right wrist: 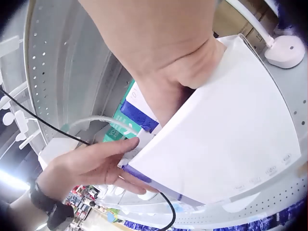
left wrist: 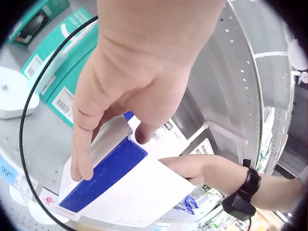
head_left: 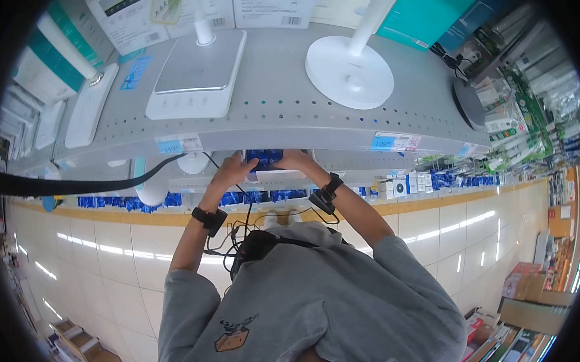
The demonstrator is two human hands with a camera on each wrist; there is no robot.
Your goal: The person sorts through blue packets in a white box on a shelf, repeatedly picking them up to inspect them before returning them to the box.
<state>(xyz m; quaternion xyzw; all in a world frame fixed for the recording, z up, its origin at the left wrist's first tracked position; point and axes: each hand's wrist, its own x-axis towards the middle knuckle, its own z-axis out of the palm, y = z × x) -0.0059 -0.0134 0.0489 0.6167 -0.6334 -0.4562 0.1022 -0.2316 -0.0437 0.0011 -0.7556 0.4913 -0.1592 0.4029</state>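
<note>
Box [left wrist: 130, 195] is held between both hands [head_left: 230, 173] [head_left: 295, 160]

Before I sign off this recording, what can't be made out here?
Right hand: fingertips hidden by the white-and-blue box, left wrist view.
Printed marks on the box: too small to read, right wrist view.
Black cable: left wrist view, lower end cut off by the bottom edge.

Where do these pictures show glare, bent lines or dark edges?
Head view: bright light streaks reflect off the floor, the gray shelf bows, and black surrounds the image; left wrist view: the metal panel has a curved edge, and the upper corners are dark; right wrist view: a ceiling light glares at lower left, and the white box looks pale, its print faint.
</note>
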